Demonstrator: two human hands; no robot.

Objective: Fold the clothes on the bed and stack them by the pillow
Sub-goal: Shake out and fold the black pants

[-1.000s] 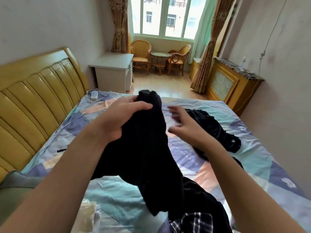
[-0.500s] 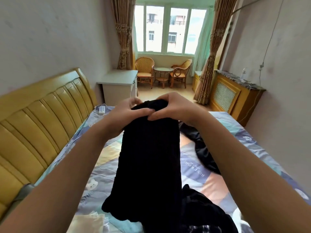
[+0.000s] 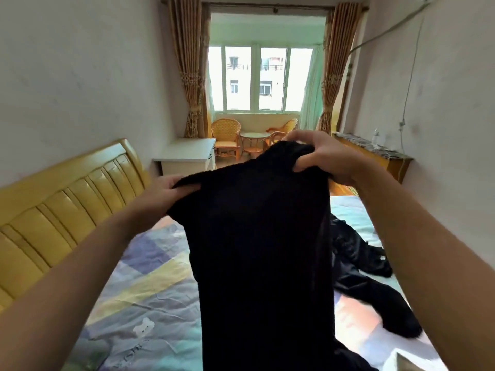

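Held up above the patchwork-quilted bed (image 3: 150, 287), the black ribbed knit garment (image 3: 262, 263) hangs full length, its top edge pinched by the left hand (image 3: 163, 195) and right hand (image 3: 325, 156), fingers curled into the cloth. This looks like the spreading step before the first fold; next it probably needs laying flat on the bed, clear of the crumpled black clothes (image 3: 367, 274) farther along it.

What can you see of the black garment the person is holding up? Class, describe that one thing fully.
The black garment looks like a thick, ribbed knit, plain and dark. It hangs lengthwise in the air above the bed, its lower end running out of view. The left hand grips one top corner and the right hand grips the other, higher, so the top edge slants and is stretched between them.
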